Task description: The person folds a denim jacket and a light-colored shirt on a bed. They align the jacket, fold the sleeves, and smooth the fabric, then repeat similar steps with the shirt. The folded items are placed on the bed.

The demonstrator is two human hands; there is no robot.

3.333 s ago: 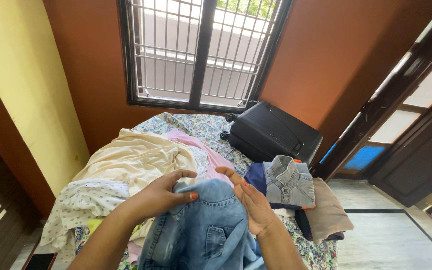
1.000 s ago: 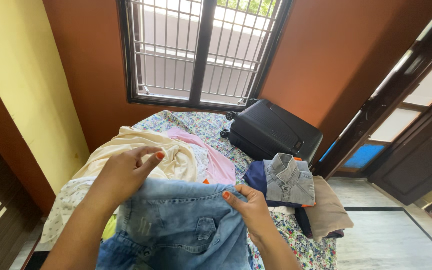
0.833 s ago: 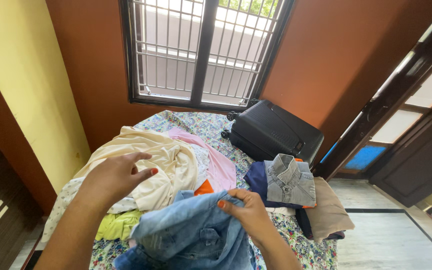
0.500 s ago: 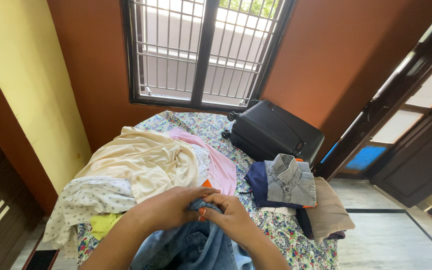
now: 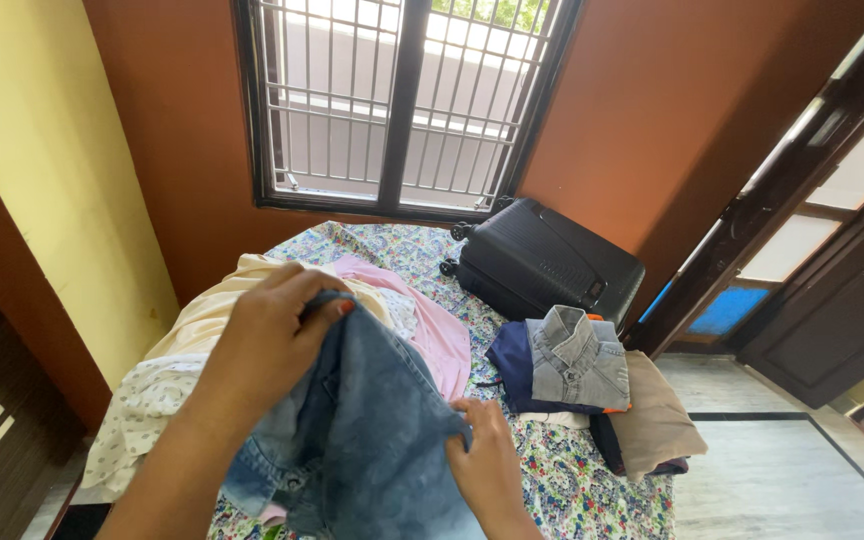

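Note:
My left hand (image 5: 264, 336) is raised and grips the top edge of a light blue denim garment (image 5: 372, 430), lifting it over the bed. Lower down, my right hand (image 5: 484, 462) pinches the same garment at its right edge. The denim hangs spread between both hands and hides part of the clothes pile behind it.
A loose pile of cream, pink and dotted white clothes (image 5: 192, 340) lies on the floral bedsheet (image 5: 592, 490). A folded stack topped by a grey denim shirt (image 5: 580, 372) sits at the right. A closed black suitcase (image 5: 542, 265) lies at the far end under the barred window (image 5: 402, 100).
Both hands were bunched together low on the denim. Now my left hand has risen up and left with the top edge, and my right hand has dropped to the right edge, spreading the garment.

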